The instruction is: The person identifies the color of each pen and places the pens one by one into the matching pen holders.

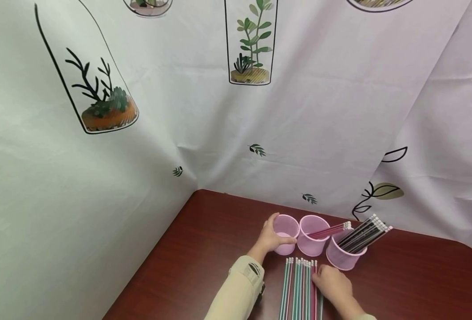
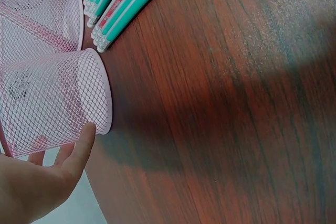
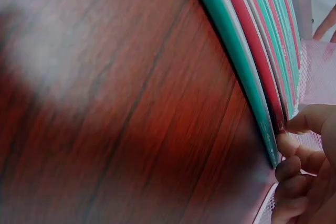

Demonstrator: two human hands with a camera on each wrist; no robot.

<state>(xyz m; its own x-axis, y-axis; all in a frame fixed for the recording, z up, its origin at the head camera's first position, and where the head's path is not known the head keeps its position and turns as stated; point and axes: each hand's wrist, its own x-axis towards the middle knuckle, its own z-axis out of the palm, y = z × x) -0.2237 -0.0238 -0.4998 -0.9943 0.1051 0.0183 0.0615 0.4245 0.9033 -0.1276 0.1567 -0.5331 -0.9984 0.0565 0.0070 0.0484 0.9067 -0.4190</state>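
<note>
My left hand [image 1: 271, 238] holds the leftmost pink mesh cup [image 1: 287, 245], thumb and fingers around its side; this cup [image 2: 58, 103] has nothing in it. With thumb and index finger, my right hand [image 1: 333, 284] pinches a red pencil [image 3: 262, 66] near its eraser end, at the right side of a row of green and red pencils [image 1: 297, 289]. A green pencil [image 3: 231, 45] lies beside the pinched one. In the middle cup [image 1: 312, 246] several red pencils [image 1: 327, 231] lean to the right. Black pencils [image 1: 361, 235] fill the right cup [image 1: 341, 260].
The three cups stand side by side on the dark red-brown table [image 1: 204, 231]. Behind it and on the left hangs a pale cloth [image 1: 220, 133] printed with plants. The table's back edge runs close behind the cups.
</note>
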